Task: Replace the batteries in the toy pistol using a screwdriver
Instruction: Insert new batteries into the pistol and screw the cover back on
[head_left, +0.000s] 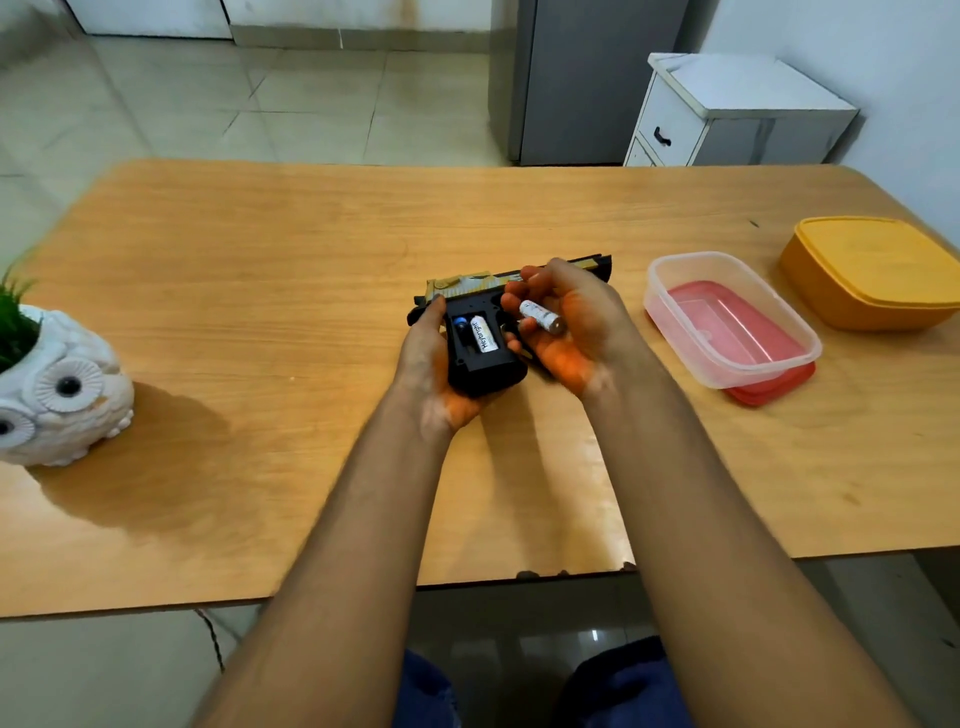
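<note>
Above table (311, 249) | left hand (431, 374) grips toy pistol (488, 332) (barrel pointing right) | right hand (576, 332) pinches battery (543, 316)

The table (260, 291) looks like smooth wood with a soft shine. The toy pistol (485, 364) is dull black plastic. The clear box (727, 312) and yellow box (872, 275) look like smooth plastic. The owl pot (62, 395) looks white and bumpy.
</note>
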